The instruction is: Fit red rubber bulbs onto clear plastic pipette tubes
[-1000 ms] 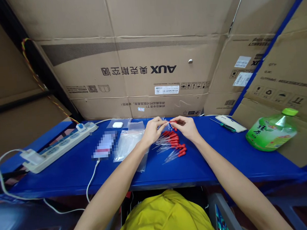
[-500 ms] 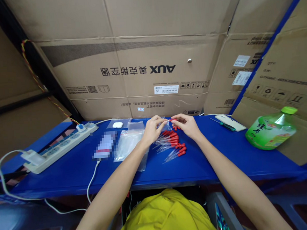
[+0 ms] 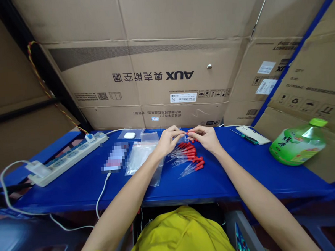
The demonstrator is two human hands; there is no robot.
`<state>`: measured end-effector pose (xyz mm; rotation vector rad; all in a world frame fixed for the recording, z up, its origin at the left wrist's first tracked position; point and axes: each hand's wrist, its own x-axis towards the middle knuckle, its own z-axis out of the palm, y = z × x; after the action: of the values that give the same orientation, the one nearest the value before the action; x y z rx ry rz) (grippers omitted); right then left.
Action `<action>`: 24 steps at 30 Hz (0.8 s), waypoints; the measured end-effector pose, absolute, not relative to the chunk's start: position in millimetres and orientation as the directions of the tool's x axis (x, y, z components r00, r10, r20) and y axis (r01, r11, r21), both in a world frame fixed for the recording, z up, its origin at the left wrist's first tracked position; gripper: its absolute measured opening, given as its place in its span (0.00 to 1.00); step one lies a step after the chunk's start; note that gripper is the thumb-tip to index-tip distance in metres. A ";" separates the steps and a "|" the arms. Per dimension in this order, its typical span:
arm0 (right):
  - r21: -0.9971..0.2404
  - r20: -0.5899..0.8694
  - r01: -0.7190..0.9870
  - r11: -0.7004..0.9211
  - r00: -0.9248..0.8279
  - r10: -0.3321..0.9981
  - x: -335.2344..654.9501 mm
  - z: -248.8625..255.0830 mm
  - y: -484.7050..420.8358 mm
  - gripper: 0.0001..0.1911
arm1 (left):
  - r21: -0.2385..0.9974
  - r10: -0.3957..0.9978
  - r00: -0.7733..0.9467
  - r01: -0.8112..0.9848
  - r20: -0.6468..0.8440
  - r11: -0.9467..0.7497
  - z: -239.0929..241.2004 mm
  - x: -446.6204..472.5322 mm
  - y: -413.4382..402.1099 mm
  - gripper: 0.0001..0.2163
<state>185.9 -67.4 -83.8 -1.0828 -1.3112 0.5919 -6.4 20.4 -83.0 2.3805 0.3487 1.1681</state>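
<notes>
My left hand (image 3: 167,140) and my right hand (image 3: 206,139) meet at the back of the blue table, both closed in a pinch. Between my right fingertips is the red bulb (image 3: 189,132) of a dropper; my left fingertips grip its other end, mostly hidden by the fingers. Just below lie rows of clear droppers with red bulbs (image 3: 190,152), their tips pointing left. A smaller bunch of droppers (image 3: 192,169) is nearer me. Under and behind the fingers are several clear tubes (image 3: 182,138) and loose red bulbs, partly covered. Clear plastic bags (image 3: 140,158) lie beneath my left forearm.
To the left are a phone (image 3: 115,156) on a white cable, a power strip (image 3: 72,157) and a small white case (image 3: 129,135). On the right stand a green bottle (image 3: 296,143), a screwdriver (image 3: 249,138) and a white flat object (image 3: 252,134). Cardboard (image 3: 151,57) walls the back.
The view has shifted slightly. My hands stay together at the same dropper, the fingertips barely moved, with the red bulb still pinched on the right.
</notes>
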 end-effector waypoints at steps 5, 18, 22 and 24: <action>-0.871 0.467 0.256 0.419 0.173 0.867 188.6 -82.5 -69.1 0.18 | 0.527 0.437 0.596 0.027 0.674 -0.850 -82.9 -6.8 18.7 0.15; -0.832 0.491 0.347 0.433 0.097 0.866 189.8 -81.1 -71.8 0.17 | 0.490 0.394 0.649 0.038 0.650 -0.871 -82.4 -7.7 19.9 0.15; -0.820 0.511 0.356 0.448 0.104 0.853 189.2 -82.0 -71.2 0.18 | 0.516 0.426 0.632 0.048 0.647 -0.855 -84.0 -5.9 18.9 0.16; -0.822 0.518 0.345 0.454 0.121 0.847 188.9 -82.8 -70.7 0.18 | 0.528 0.442 0.623 0.054 0.646 -0.848 -84.6 -4.9 18.4 0.16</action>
<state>188.9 -70.7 -82.8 -1.1122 -1.4656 0.5074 -4.9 18.4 -84.6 2.3837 0.3913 1.1247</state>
